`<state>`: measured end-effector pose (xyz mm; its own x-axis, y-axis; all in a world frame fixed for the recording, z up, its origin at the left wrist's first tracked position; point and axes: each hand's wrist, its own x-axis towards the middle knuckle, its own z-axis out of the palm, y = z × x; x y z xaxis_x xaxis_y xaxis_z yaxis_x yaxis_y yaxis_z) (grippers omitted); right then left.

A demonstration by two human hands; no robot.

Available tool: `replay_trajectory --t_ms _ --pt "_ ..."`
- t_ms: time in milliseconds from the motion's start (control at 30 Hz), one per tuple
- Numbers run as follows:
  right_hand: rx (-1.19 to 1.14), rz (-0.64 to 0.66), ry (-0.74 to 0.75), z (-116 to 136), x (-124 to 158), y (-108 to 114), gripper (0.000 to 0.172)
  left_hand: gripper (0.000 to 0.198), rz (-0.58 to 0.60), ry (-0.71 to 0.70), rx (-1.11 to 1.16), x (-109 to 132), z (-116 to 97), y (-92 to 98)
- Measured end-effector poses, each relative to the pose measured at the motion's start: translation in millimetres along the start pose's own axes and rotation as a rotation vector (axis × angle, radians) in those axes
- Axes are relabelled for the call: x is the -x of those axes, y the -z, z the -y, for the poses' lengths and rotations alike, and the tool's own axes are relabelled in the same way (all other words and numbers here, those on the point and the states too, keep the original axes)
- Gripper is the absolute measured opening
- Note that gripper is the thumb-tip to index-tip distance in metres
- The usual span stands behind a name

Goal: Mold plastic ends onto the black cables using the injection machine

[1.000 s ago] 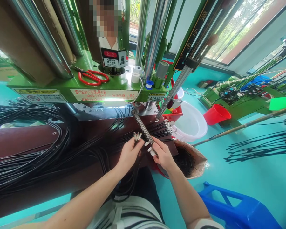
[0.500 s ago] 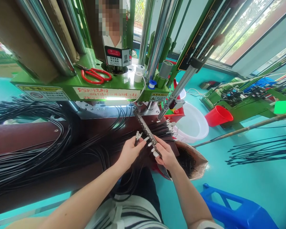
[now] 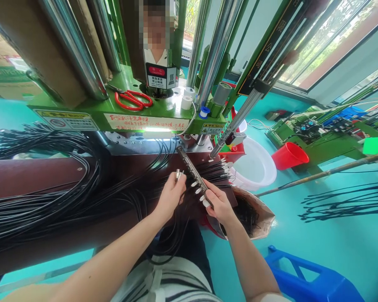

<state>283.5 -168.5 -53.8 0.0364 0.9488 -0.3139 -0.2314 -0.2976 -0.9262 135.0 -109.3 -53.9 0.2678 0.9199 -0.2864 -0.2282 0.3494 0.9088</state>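
Head view, looking down over both forearms to a brown table [image 3: 34,178] in front of a green moulding press [image 3: 91,111]. Left hand [image 3: 170,196] is up at the centre, its grip pressed together on a small bunch of cable ends [image 3: 178,174], metal tips poking up just above the fingers. Right hand [image 3: 219,206] sits just beside it, grip closed on the near end of a slim metal bar [image 3: 191,171] that runs diagonally from the press base down toward the person. White plugs [image 3: 198,191] line the bar's left edge, right between the two hands, and thin black leads [image 3: 219,170] fan off its right side. A thick sweep of black cables [image 3: 50,205] loops across the table from the far left and drops over the edge toward the lap. Up on the press deck lie red scissors [image 3: 134,100], near two small white rolls [image 3: 186,102], with chrome columns [image 3: 219,50] rising behind. Another person stands on the far side of the press. Off to the right on the teal floor [image 3: 334,235]: a white basin [image 3: 256,165], a red cup [image 3: 290,155], a paper sack [image 3: 261,212] holding black scrap just below the right hand, and a blue plastic stool [image 3: 311,279] nearest the camera.
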Motion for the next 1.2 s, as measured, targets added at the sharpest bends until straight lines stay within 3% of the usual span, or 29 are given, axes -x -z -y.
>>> replay_trajectory --t_ms 200,533,867,1067,1200 --pt "-0.041 0.033 -0.009 1.7 0.4 1.6 0.057 0.031 0.062 0.050 0.024 -3.1 -1.3 3.9" --pt "0.013 0.066 0.009 -1.7 -2.2 6.5 0.057 0.034 0.065 0.144 0.054 -4.7 -0.6 8.2" --pt "0.067 0.078 0.008 1.3 -1.1 4.6 0.057 0.034 0.065 0.139 0.052 -4.3 0.8 8.6" --pt "0.264 0.082 0.064 -4.0 -1.0 4.4 0.053 0.031 0.012 0.119 0.007 -2.1 -0.1 8.9" --pt "0.170 0.071 0.056 -4.4 -0.2 3.7 0.051 0.029 0.048 0.070 -0.062 -1.0 -6.4 11.1"
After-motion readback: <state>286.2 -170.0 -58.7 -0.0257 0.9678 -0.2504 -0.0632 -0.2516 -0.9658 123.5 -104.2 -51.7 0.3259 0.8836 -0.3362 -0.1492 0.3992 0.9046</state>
